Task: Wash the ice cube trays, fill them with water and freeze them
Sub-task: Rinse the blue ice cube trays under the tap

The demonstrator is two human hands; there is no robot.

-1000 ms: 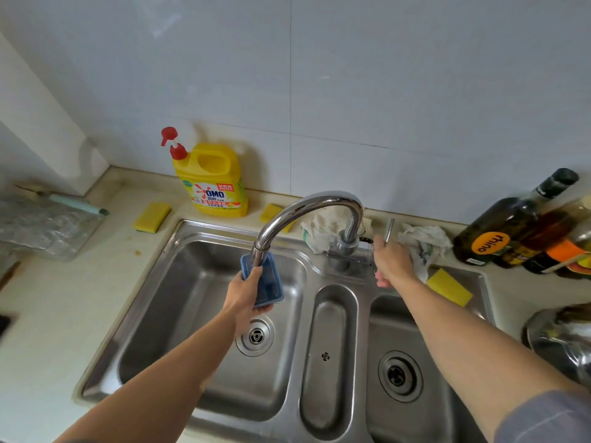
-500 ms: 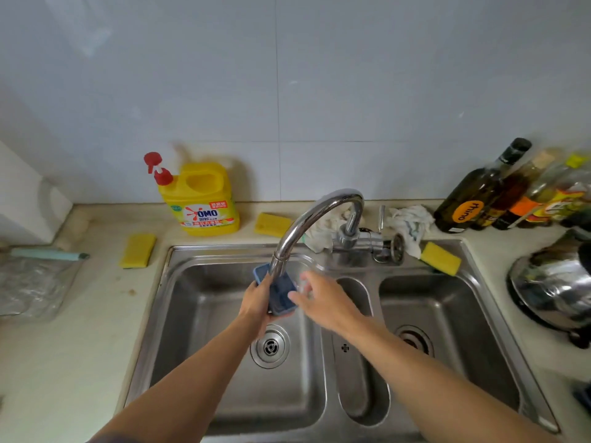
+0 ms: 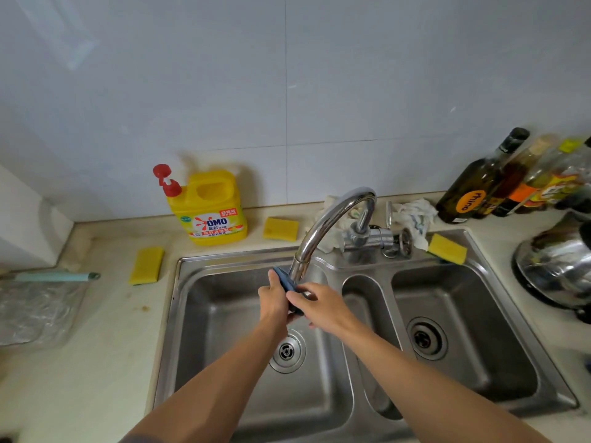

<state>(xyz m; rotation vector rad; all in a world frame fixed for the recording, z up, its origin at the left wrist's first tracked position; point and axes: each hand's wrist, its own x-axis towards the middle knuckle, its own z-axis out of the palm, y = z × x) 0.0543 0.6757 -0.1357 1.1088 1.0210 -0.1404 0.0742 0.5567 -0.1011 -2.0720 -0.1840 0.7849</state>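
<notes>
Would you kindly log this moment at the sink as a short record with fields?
tray: blue ice cube tray, held beneath the faucet spout, over the left basin
left hand: grips the tray's left side
right hand: fingers touch the tray; grip unclear
counter: yellow detergent jug by the wall, bottles at far right

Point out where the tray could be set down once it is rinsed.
Bare counter for the tray lies between the plastic sheet and the sink rim, in front of the left sponge. The right basin holds only its drain. Crowded: behind the tap, with rag and sponges, and the right edge, with bottles and pot.
</notes>
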